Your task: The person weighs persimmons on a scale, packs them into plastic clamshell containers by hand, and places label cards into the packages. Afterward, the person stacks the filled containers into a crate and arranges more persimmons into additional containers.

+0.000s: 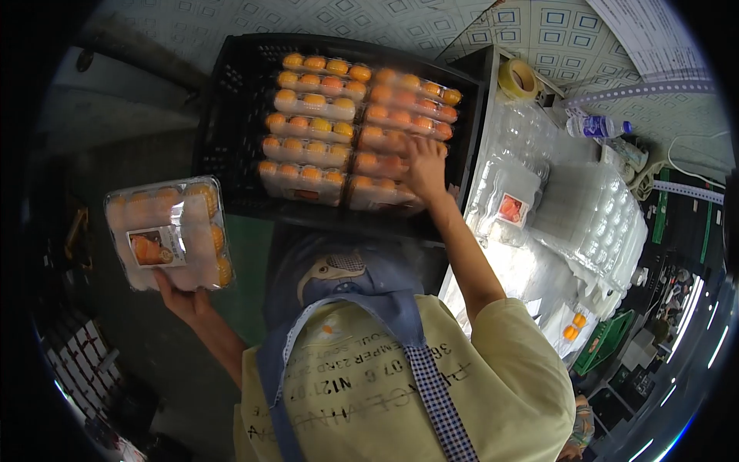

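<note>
My left hand (187,302) grips the lower edge of a clear plastic clamshell pack of oranges (178,258), tilted so that its printed label faces up. This pack is off to the left of the black crate (231,192). Inside the crate, packs of oranges (308,146) stand on edge in two columns, with rows of orange fruit showing through the plastic. My right hand (427,168) rests over the right column of packs (400,115), fingers stretched out across their tops. The fingertips and the fruit near them are slightly blurred.
Right of the crate is a worktop with stacked clear clamshells (593,212), a labelled pack (508,196), a tape roll (517,78) and a water bottle (596,127). Loose oranges (573,327) lie farther along, near a green crate (604,343). Part of another person (579,427) shows at lower right.
</note>
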Available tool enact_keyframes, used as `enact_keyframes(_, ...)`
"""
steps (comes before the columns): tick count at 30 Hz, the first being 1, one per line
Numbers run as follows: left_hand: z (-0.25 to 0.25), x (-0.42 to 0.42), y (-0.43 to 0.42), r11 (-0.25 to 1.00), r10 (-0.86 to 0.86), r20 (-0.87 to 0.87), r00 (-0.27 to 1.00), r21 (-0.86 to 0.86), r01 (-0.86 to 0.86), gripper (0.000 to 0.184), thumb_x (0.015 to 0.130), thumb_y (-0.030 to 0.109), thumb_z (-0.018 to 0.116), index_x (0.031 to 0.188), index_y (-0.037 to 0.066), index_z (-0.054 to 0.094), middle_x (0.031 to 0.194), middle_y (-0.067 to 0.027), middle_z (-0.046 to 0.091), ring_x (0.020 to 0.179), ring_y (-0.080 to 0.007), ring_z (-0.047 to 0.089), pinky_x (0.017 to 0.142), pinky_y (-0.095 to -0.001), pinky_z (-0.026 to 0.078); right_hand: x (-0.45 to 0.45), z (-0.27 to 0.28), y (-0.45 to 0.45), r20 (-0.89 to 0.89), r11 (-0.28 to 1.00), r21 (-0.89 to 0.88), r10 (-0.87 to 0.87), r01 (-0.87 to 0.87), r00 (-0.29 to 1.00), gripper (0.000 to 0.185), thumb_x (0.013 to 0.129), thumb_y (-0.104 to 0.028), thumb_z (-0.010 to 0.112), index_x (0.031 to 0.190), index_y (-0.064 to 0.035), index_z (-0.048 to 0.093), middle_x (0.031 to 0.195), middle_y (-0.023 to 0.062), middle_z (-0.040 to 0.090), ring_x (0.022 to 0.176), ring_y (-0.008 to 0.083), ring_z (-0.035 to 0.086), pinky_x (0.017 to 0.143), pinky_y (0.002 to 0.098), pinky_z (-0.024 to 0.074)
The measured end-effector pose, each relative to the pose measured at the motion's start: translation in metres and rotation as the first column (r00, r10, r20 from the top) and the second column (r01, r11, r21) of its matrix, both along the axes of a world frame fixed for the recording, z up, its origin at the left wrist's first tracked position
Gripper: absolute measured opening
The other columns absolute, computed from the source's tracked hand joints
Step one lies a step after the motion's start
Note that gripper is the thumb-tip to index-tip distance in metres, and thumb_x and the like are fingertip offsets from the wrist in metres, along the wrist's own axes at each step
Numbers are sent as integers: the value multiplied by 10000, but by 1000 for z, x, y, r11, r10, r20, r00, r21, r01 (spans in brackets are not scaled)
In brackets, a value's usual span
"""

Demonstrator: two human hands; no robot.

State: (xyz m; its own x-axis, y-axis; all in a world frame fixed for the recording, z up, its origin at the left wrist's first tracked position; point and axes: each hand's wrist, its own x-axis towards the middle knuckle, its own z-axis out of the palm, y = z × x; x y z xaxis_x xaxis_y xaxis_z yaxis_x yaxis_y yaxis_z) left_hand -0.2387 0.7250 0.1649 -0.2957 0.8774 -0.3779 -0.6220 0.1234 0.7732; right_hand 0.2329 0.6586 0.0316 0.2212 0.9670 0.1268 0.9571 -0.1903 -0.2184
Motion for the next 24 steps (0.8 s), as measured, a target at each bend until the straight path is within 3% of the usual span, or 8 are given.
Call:
enact_keyframes(2, -3, -6, -4, 1000, -2, -1, 1000, 1, 2, 562, 942, 327, 542, 1408, 73, 355, 1392, -104, 439, 1263, -296, 434, 1058, -488, 360, 19, 10, 24, -40, 988, 155, -6, 12, 999, 776, 674, -339, 772, 1339, -131, 433, 1197, 104, 507, 1123, 303, 469, 984, 465, 326)
enact_keyframes(4, -4, -8, -6, 1000, 8, -41, 999, -5, -8, 565, 942, 328, 543, 1407, 69, 355, 1391, -104, 441, 1261, -293, 436, 1056, -487, 359, 39, -14, 42, 55, 985, 171, -31, 21, 998, 720, 726, -321, 738, 1347, -133, 427, 1204, 104, 500, 1136, 308, 454, 1003, 475, 310)
enact_keyframes(10, 0, 1, -12, 1000, 23, -42, 999, -12, -23, 550, 941, 332, 541, 1398, 75, 375, 1377, -96, 458, 1245, -282, 454, 1040, -476, 372, 35, -40, 34, 136, 997, -24, -70, 74, 988, 635, 791, -374, 678, 1332, -144, 439, 1250, 102, 475, 1169, 326, 413, 1012, 507, 287)
enact_keyframes(11, 1, 1, -13, 999, 44, -59, 997, -27, -45, 546, 949, 330, 529, 1403, 74, 368, 1377, -97, 458, 1238, -280, 460, 1033, -465, 380, 31, -37, 32, 136, 997, 20, -80, 78, 988, 626, 791, -419, 673, 1313, -150, 459, 1233, 109, 488, 1149, 326, 427, 998, 499, 292)
enact_keyframes(15, -3, 2, -11, 997, 64, -70, 995, -40, -67, 537, 947, 327, 531, 1396, 74, 379, 1374, -95, 463, 1233, -279, 466, 1030, -465, 384, 25, -39, 26, 96, 987, 151, -65, 50, 993, 652, 763, -478, 682, 1289, -148, 482, 1179, 101, 519, 1118, 326, 448, 965, 489, 310)
enact_keyframes(21, -8, 3, -4, 999, 28, 7, 1000, 15, -28, 527, 943, 302, 543, 1392, 75, 386, 1379, -94, 459, 1244, -285, 458, 1042, -479, 374, 43, -19, 46, 30, 996, 37, -87, 86, 996, 686, 757, -513, 689, 1291, -137, 478, 1201, 107, 505, 1130, 330, 447, 932, 499, 343)
enact_keyframes(24, -4, 6, 1, 999, 41, 26, 999, -6, -41, 528, 946, 293, 539, 1399, 77, 376, 1393, -97, 444, 1262, -290, 439, 1059, -487, 352, 72, -16, 80, -40, 963, 216, -159, 164, 986, 684, 784, -521, 667, 1308, -131, 466, 1280, 122, 457, 1161, 343, 434, 977, 501, 325)
